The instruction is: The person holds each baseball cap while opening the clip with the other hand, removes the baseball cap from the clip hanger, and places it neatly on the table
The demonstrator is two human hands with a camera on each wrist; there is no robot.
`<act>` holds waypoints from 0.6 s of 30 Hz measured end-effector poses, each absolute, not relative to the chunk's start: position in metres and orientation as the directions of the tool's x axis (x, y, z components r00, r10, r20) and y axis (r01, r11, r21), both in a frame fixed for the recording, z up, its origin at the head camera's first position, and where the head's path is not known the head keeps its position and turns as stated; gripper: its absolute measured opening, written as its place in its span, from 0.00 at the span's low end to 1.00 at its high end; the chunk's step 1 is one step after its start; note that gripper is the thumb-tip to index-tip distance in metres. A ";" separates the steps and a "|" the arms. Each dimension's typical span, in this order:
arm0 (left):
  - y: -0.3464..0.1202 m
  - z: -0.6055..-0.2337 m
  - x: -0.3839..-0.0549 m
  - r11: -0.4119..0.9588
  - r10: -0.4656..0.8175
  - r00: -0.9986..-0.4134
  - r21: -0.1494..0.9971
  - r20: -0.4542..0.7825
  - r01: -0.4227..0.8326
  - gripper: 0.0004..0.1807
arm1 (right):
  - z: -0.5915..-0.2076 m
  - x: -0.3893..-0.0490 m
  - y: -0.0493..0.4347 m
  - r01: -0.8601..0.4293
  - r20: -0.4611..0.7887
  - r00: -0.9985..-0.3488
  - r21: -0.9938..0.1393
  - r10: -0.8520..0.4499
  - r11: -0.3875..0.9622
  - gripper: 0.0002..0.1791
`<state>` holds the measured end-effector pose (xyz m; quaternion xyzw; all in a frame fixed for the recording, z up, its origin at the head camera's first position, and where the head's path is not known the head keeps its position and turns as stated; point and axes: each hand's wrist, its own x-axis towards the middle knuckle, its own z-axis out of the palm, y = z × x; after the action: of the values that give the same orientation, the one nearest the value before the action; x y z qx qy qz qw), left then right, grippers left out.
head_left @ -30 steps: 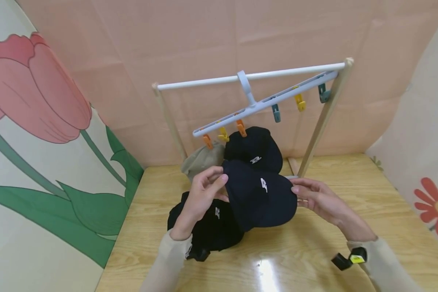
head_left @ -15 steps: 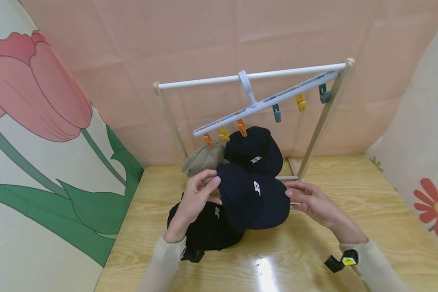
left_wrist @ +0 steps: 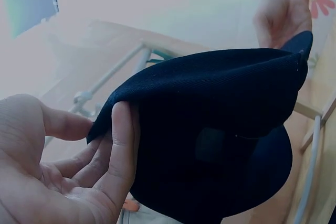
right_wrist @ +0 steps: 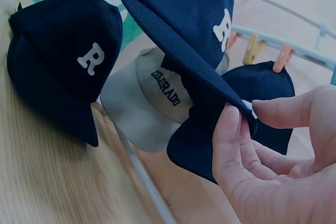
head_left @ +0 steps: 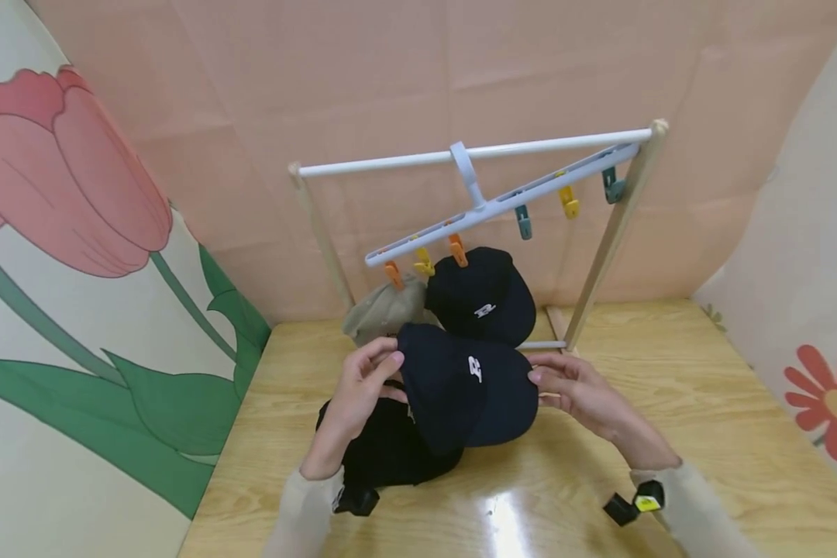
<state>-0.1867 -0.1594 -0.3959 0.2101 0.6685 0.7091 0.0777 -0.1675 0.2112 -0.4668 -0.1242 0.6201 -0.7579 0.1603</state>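
Observation:
Between both hands, above the table, a navy baseball cap (head_left: 435, 391) with a white R is held up, brim to the right. My left hand (head_left: 359, 387) pinches the rear edge of its crown; the left wrist view shows thumb and fingers on either side of the cap's fabric (left_wrist: 210, 87). With thumb and fingers my right hand (head_left: 575, 391) pinches the brim (right_wrist: 173, 45). Below and left lies a black cap (head_left: 397, 457) with its own R (right_wrist: 91, 59), partly covered by the held one. Behind it are a beige COLORADO cap (right_wrist: 165, 87) and another dark cap (head_left: 481, 291).
A pale blue hanger (head_left: 502, 203) with orange, yellow and teal clips hangs slanted from a white rail (head_left: 544, 145). Wooden posts (head_left: 610, 232) hold up the rail over the wooden table (head_left: 669, 387). A pink cloth (head_left: 363, 77) backs it.
Both hands have shifted left and slightly toward me with the cap. It now overlaps more of the black cap, and its grip at crown and brim is unchanged.

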 end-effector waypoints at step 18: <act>-0.181 -0.406 -0.183 -0.048 0.346 -0.924 0.986 0.165 0.158 0.17 | -0.480 -0.174 0.195 0.109 -0.012 -0.909 -0.972 -0.417 -0.209 0.13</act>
<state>-0.1835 -0.1812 -0.4062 0.1835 0.6868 0.7001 0.0668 -0.1742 0.1948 -0.4798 -0.1275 0.6051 -0.7670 0.1714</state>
